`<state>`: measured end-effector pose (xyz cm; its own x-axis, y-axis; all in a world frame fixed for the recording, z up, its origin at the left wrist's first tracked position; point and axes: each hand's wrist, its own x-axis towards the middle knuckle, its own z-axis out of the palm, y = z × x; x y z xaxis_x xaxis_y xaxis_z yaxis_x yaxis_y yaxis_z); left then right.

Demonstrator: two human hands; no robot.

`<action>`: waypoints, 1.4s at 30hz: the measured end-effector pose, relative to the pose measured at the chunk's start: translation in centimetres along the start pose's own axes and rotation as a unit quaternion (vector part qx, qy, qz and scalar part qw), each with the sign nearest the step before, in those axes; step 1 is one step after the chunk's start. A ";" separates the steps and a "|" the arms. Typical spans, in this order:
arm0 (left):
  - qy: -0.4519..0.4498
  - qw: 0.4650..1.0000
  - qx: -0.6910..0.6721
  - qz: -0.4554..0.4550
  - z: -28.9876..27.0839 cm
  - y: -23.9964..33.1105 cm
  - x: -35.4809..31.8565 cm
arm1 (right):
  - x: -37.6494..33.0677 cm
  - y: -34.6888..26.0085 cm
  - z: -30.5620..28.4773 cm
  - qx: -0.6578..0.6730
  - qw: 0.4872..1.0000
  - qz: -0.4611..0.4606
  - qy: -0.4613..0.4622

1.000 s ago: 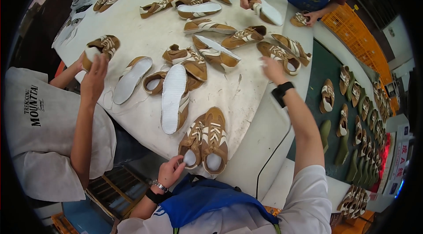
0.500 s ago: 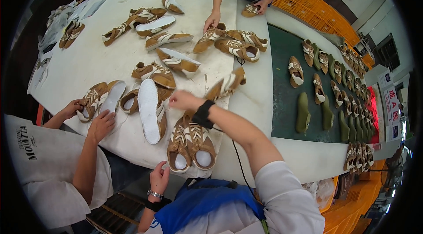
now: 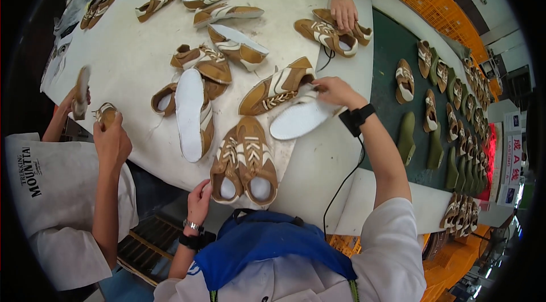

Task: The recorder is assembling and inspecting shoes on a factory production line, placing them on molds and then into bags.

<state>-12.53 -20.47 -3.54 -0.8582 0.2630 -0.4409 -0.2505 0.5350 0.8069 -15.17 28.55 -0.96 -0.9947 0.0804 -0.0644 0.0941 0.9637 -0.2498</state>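
Note:
My right hand (image 3: 335,92) is closed on the heel end of a brown-and-white shoe (image 3: 301,120), its white sole turned up. Just beyond, another brown shoe with white stripes (image 3: 278,87) lies on its side, partly hidden at the heel. Close to the table's front edge, a laced pair stands with toes pointing away: a left shoe (image 3: 227,160) and a right shoe (image 3: 256,157). Beside the left one's heel is my left hand (image 3: 199,202), fingers loosely apart and holding nothing. A shoe with its white sole showing (image 3: 190,114) leans left of the pair.
At left, a co-worker's hands (image 3: 111,140) hold two shoes. A far co-worker's hand (image 3: 343,11) touches a shoe. More shoes lie across the white table (image 3: 131,69). The green surface (image 3: 375,63) at right carries shoes and green lasts (image 3: 406,137). A black cable (image 3: 344,180) hangs from my right wrist.
My right hand has moved right and taken hold of a white-soled shoe. The left co-worker has lifted two shoes off the table. The far co-worker's hand has shifted to another shoe.

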 end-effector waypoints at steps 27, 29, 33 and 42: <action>-0.188 0.979 0.041 0.073 2.3 0.0 1.0 | -13.3 -14.5 3.7 0.194 0.980 0.033 -0.015; -0.147 0.985 0.042 0.074 1.7 -0.7 1.0 | -8.0 -12.0 2.5 0.058 0.997 0.037 0.033; -0.104 0.994 0.028 0.028 1.4 -2.1 0.6 | 2.3 -9.3 2.9 -0.080 0.988 0.084 0.103; -0.045 0.998 0.024 0.038 2.0 -1.7 0.9 | 1.7 -8.3 1.1 -0.151 0.984 0.038 0.081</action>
<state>-12.01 -19.55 -6.12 -0.8294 0.3749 -0.4142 -0.1619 0.5484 0.8204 -17.58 20.43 -0.10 -0.9811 0.1719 0.0892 0.1768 0.9830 0.0500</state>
